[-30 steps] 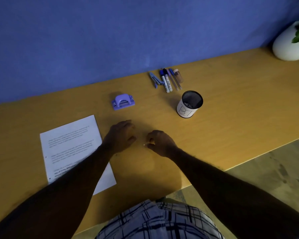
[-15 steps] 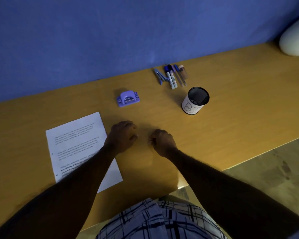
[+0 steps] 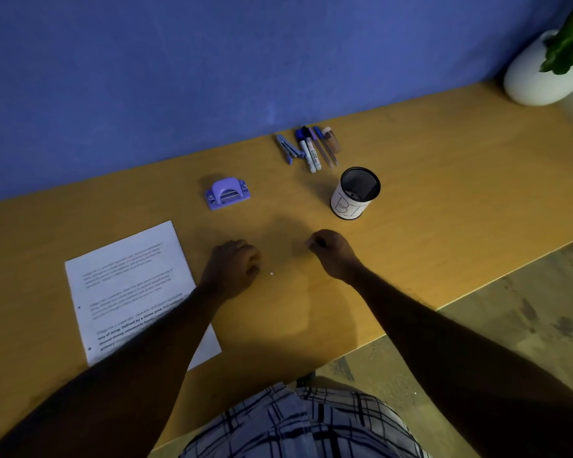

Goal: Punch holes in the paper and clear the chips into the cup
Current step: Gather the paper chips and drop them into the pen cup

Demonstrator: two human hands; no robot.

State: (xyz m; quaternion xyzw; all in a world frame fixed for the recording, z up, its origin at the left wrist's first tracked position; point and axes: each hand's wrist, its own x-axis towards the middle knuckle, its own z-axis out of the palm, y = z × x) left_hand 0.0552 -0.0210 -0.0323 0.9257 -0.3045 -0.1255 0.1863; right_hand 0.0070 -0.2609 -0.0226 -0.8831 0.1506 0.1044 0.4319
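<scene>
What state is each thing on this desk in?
paper, flat, two holes punched along one edge
hole punch, on the desk, untouched
cup, upright, open top
chip, loose between the hands
left hand, fingers curled, contents hidden
right hand, fingers curled, contents hidden

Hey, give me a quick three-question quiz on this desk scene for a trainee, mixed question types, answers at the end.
1. True or false: the cup stands upright, apart from the left hand and the right hand.
2. What lies on the desk between the hands? A) a marker B) one white chip C) a coin
3. Fill in: the ___ forearm crosses over the paper.

Key: 1 true; 2 B; 3 left.
</scene>
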